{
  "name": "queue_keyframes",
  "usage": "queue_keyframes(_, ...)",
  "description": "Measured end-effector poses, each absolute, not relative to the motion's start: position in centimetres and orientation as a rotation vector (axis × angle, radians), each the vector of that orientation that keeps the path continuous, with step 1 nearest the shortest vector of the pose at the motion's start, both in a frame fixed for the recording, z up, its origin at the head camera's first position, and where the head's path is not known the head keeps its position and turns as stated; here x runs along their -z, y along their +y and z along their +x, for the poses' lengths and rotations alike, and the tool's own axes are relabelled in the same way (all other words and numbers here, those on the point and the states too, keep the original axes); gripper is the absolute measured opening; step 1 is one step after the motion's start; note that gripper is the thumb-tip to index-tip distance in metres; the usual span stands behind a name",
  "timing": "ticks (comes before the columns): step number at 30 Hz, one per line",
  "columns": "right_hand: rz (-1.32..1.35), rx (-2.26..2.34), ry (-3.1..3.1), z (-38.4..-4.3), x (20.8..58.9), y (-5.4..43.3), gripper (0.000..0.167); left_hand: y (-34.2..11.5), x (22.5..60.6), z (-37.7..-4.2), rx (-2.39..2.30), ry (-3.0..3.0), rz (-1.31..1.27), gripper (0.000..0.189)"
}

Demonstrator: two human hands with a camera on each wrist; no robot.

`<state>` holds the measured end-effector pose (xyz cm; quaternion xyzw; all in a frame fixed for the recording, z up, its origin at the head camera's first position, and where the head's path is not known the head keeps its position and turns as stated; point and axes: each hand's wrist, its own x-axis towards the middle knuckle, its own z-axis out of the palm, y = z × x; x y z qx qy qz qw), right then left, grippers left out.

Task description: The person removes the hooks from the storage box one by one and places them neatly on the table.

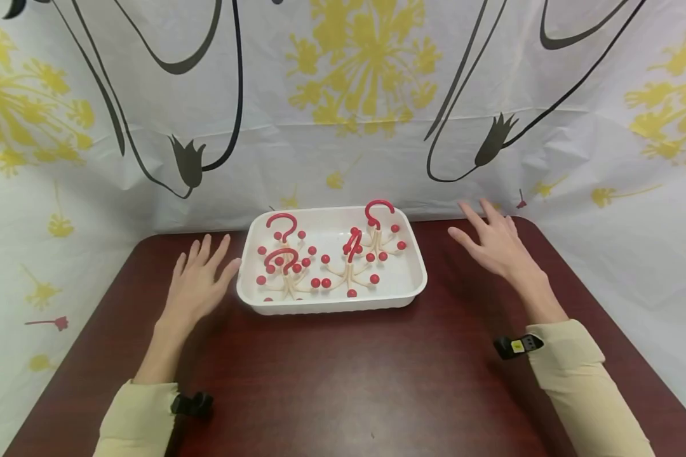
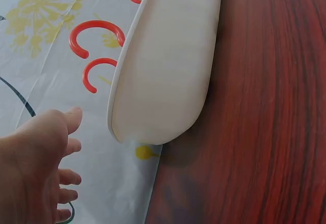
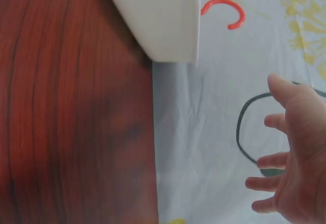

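Observation:
A white tray (image 1: 331, 306) holds several upright pieces, each with a red hook (image 1: 281, 254) on top and cream legs splaying out to red balls (image 1: 351, 293). Left of the tray, my left hand (image 1: 194, 285) hovers with fingers spread and holds nothing. Its thumb is close to the tray's left rim, and the left wrist view shows a gap between hand (image 2: 38, 168) and tray (image 2: 168, 56). My right hand (image 1: 497, 244), also spread and holding nothing, is off to the right, farther from the tray. In the right wrist view, one red hook (image 3: 239, 15) shows above the tray wall.
Under the tray is a dark red-brown wooden table (image 1: 343, 381), with the tray near its far edge. A white sheet (image 1: 331, 152) with yellow and grey flower prints hangs behind and beside the table. Each sleeve has a black wrist camera (image 1: 193, 404) at its cuff.

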<state>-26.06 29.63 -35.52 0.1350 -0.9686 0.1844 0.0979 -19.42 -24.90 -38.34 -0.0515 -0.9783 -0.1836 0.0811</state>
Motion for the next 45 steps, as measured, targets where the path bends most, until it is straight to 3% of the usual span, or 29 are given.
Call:
queue_keyframes(19,0.487,-0.795,-2.802,-25.8,34.7,24.9,0.073,-24.0,40.0,-19.8,0.806,-2.958,0.036,0.076)
queue_keyframes(35,0.662,-1.009,-2.720,-26.1,34.8,19.4,0.069,-23.1,40.9,-20.8,1.135,-2.771,0.035,0.068)
queue_keyframes(45,0.772,-1.052,-2.709,-26.3,35.8,15.9,0.054,-22.1,41.7,-22.1,1.244,-2.655,0.071,0.060)
